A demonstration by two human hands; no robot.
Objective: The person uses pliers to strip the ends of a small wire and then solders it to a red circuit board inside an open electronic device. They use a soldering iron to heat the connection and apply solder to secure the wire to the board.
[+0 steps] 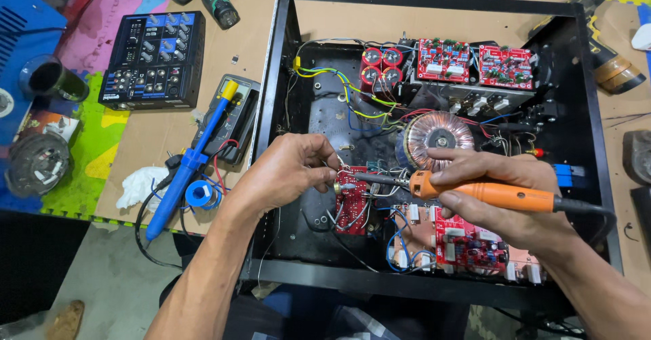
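Head view: a small red circuit board in the black chassis is pinched by the left hand; an orange soldering iron is gripped by the right hand, tip touching it. Wires crowd around. On cardboard at left lie a blue desoldering pump, multimeter and mixer.

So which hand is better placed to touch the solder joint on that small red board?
Right hand: it grips the orange soldering iron, tip at the small red board. Left hand is pinching at that board's top edge.
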